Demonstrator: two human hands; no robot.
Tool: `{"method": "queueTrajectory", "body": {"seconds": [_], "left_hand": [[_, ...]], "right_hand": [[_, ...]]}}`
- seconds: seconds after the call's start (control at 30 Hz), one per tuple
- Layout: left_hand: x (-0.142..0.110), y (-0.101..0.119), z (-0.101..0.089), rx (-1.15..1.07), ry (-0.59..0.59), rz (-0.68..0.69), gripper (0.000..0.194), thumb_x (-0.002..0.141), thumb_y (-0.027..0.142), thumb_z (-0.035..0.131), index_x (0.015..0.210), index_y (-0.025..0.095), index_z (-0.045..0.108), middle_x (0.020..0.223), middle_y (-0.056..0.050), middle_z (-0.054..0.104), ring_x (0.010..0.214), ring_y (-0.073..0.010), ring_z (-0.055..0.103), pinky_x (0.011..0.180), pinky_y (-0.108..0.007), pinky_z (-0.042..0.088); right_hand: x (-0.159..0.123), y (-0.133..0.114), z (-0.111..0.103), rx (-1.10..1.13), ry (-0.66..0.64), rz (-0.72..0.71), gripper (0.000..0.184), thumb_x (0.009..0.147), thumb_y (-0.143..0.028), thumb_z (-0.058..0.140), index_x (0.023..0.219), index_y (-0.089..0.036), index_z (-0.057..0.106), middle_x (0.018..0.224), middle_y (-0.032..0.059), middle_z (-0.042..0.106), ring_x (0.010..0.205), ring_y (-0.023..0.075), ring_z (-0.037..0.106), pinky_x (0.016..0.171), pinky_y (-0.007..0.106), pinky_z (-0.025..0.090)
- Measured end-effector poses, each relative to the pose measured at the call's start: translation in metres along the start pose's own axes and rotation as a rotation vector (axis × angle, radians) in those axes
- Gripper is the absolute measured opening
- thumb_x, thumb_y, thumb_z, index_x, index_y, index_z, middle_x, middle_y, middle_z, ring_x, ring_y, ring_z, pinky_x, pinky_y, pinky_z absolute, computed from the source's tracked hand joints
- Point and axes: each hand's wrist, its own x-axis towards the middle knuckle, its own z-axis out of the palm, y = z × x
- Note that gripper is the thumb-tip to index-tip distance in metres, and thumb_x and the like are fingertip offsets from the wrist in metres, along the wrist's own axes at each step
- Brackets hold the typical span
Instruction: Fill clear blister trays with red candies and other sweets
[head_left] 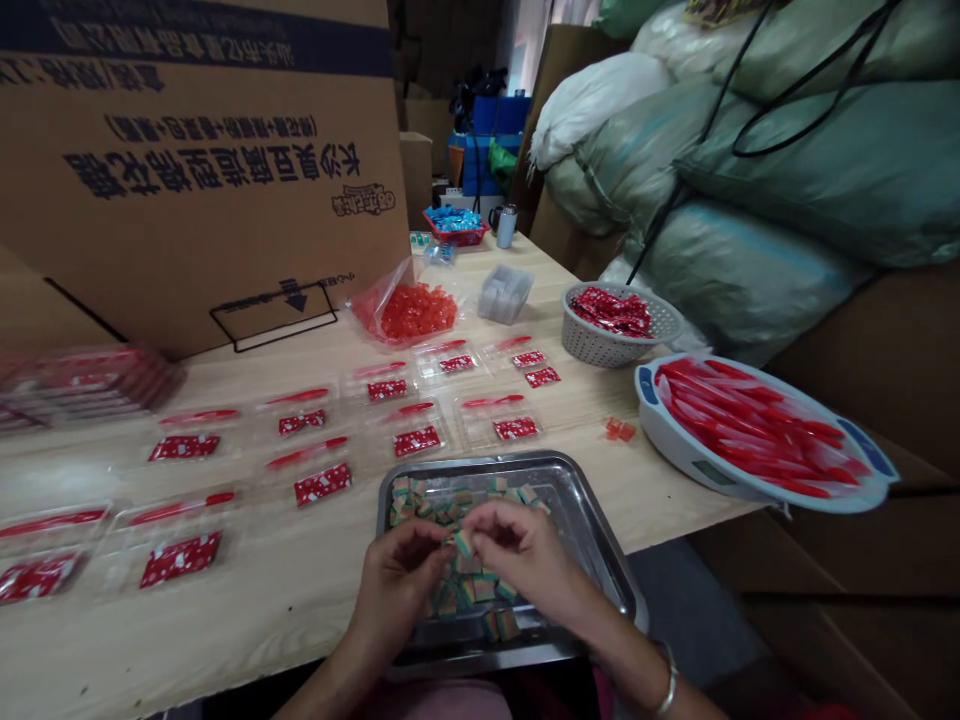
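Over a metal tray (592, 530) at the table's near edge, my two hands meet. My right hand (517, 545) pinches a small striped candy piece (463, 544) in green, yellow and pink. Close beside it, my left hand (409, 565) has thumb and fingertips pressed together at the candy's left side; a bit of candy seems to show at those fingertips. Many similar striped candy pieces (484, 587) lie loose in the tray below. Beyond the tray stand several clear plastic boxes (457, 440), each with a red stick-like piece (491, 401) and a red printed sachet (516, 428).
A bag of orange-red pieces (416, 312), a stack of clear containers (505, 293) and a grey basket of red sachets (589, 335) stand behind. To the right, a blue-white basin (675, 450) holds red sticks. A large carton (187, 230) blocks the back left; sacks (750, 270) pile up right.
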Motion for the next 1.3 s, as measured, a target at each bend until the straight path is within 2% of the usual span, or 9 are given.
{"method": "queueTrajectory", "body": {"seconds": [0.07,0.27,0.5,0.63,0.73,0.83,0.97,1.07,1.3], "left_hand": [[0.004,0.0,0.002,-0.04,0.014,-0.022,0.015,0.055,0.027,0.078,0.065,0.017,0.071,0.061,0.0,0.069,0.056,-0.0121,0.06,0.055,-0.02,0.048],[0.005,-0.001,0.001,-0.076,0.005,-0.055,0.018,0.053,0.028,0.081,0.064,0.018,0.071,0.06,0.0,0.07,0.056,-0.0128,0.062,0.056,-0.021,0.05],[0.0,0.0,0.001,-0.092,-0.089,-0.03,0.019,0.059,0.029,0.08,0.072,0.018,0.073,0.071,-0.002,0.074,0.067,-0.0153,0.067,0.065,-0.022,0.053],[-0.002,-0.003,0.0,-0.128,-0.096,0.019,0.022,0.062,0.027,0.08,0.079,0.018,0.069,0.074,0.0,0.072,0.071,-0.0136,0.066,0.067,-0.02,0.053],[-0.002,-0.007,-0.002,-0.144,-0.104,0.018,0.028,0.061,0.026,0.08,0.083,0.018,0.065,0.074,0.0,0.07,0.071,-0.0139,0.066,0.067,-0.021,0.053],[0.0,-0.006,-0.002,-0.079,-0.123,0.001,0.036,0.064,0.03,0.077,0.094,0.019,0.061,0.074,-0.001,0.069,0.071,-0.0161,0.067,0.068,-0.025,0.054],[0.005,0.003,0.0,0.072,-0.015,0.052,0.048,0.063,0.034,0.075,0.105,0.019,0.059,0.088,-0.004,0.067,0.08,-0.0198,0.066,0.071,-0.03,0.055],[0.01,0.006,-0.002,0.123,0.046,0.078,0.049,0.061,0.037,0.074,0.104,0.018,0.059,0.088,-0.005,0.066,0.079,-0.0204,0.066,0.071,-0.031,0.055],[0.016,-0.003,-0.021,0.138,0.063,0.049,0.048,0.064,0.039,0.07,0.104,0.018,0.055,0.085,-0.003,0.065,0.076,-0.0198,0.065,0.067,-0.032,0.054]], "right_hand": [[-0.008,-0.001,0.013,0.197,0.022,0.048,0.013,0.08,-0.022,0.056,0.084,-0.017,0.067,0.069,0.0005,0.065,0.061,0.0126,0.061,0.055,0.02,0.047],[-0.012,0.0,0.029,0.243,0.15,-0.023,0.01,0.077,-0.02,0.059,0.078,-0.017,0.068,0.067,0.0001,0.061,0.059,0.0111,0.058,0.054,0.02,0.046],[-0.014,0.0,0.028,-0.022,0.25,-0.114,0.008,0.079,-0.014,0.054,0.08,-0.018,0.061,0.074,0.0015,0.06,0.066,0.0132,0.057,0.06,0.022,0.045],[-0.017,-0.004,0.023,-0.092,0.158,-0.227,0.018,0.083,-0.014,0.053,0.099,-0.019,0.061,0.093,0.0058,0.063,0.079,0.0148,0.06,0.071,0.025,0.047],[-0.018,-0.006,0.019,-0.134,0.048,-0.299,0.016,0.084,-0.012,0.051,0.091,-0.019,0.064,0.087,0.0045,0.064,0.082,0.0157,0.06,0.072,0.025,0.046],[0.001,-0.003,0.006,-0.129,0.017,-0.206,0.012,0.08,-0.012,0.054,0.081,-0.018,0.065,0.076,0.0015,0.065,0.071,0.0139,0.06,0.064,0.023,0.045],[0.067,0.008,-0.026,-0.35,0.109,0.028,0.013,0.081,-0.016,0.055,0.087,-0.014,0.066,0.078,0.0017,0.068,0.069,0.0126,0.061,0.061,0.02,0.044],[0.11,0.017,-0.041,-0.477,0.101,0.076,0.011,0.075,-0.01,0.058,0.074,-0.013,0.069,0.071,0.0014,0.068,0.067,0.0144,0.061,0.059,0.02,0.041],[0.114,0.021,-0.027,-0.675,0.051,0.097,0.02,0.077,-0.007,0.055,0.08,-0.016,0.073,0.085,0.0078,0.071,0.081,0.0185,0.064,0.067,0.023,0.04]]}}
